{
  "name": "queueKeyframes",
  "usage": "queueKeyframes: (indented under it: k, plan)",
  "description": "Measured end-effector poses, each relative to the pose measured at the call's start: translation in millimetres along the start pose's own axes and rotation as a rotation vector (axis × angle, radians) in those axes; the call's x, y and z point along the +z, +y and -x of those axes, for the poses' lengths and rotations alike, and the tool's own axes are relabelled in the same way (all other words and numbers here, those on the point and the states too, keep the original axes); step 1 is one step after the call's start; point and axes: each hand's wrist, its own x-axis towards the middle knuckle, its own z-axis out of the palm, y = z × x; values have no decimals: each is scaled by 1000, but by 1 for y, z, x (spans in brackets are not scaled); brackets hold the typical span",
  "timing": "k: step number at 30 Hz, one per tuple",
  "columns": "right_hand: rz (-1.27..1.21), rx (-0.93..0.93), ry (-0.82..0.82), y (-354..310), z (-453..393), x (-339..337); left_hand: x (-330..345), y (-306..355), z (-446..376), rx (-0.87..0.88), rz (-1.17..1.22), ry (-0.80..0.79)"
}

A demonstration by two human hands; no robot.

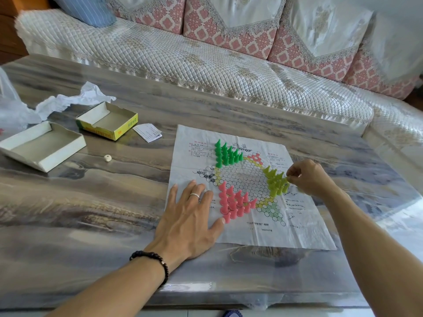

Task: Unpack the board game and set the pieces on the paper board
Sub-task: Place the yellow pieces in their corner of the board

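From the head camera, your left hand (pixel 190 221) lies flat, fingers spread, pressing the paper board (pixel 249 191), pink pieces (pixel 234 202) just beside your thumb. Your right hand (pixel 307 177) pinches a yellow-green piece (pixel 285 179) (its cluster touches your fingertips). Green pieces (pixel 226 154) stand beyond.

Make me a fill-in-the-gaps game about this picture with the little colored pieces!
1. The left hand lies flat on the paper board beside the ____ pieces.
2. The right hand pinches a piece from the ____ group.
3. The dark green pieces stand at the board's ____ edge.
4. The small white bead lies on the ____, off the board.

Missing words: pink; yellow-green; far; table
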Motion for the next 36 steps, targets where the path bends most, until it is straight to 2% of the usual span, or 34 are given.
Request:
queueKeyframes:
  k: [4,9,17,23,29,36]
  plan:
    - [-74,45,7,3,4,-2,0,-1,1,1,0,-5]
    - [-81,119,159,19,14,-19,0,-1,0,0,8,-4]
    - [-26,97,66,28,46,-7,-1,0,0,-1,5,-15]
    - [37,156,50,21,47,1,-1,0,0,0,10,-6]
    - [-19,193,189,21,47,0,0,-1,0,6,13,4]
    - [2,173,194,19,40,11,1,0,-1,2,14,5]
